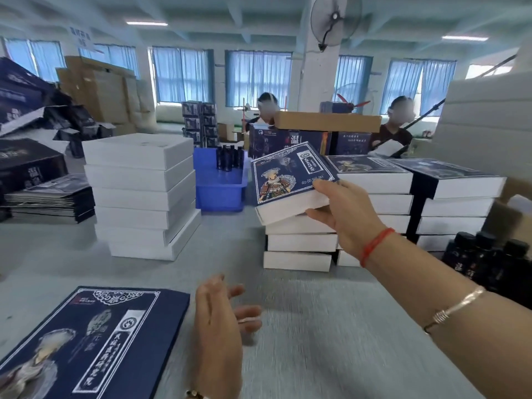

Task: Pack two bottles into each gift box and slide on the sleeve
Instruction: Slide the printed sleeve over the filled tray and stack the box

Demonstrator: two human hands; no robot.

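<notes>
Right hand (342, 217) grips the sleeved gift box (290, 182) at its near corner, tilted atop the finished stack (299, 243); left hand (221, 321) hovers relaxed and empty above the surface (316, 326); box judged rigid, bottle-heavy, best supported underneath.

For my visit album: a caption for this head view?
Right hand sets a sleeved gift box on a stack, left hand open.

Far wall: tall blue-curtained windows (182, 74). A white square pillar (316, 67) carries a black wall fan (335, 20). White ceiling strip lights (146, 23) glow.
</notes>
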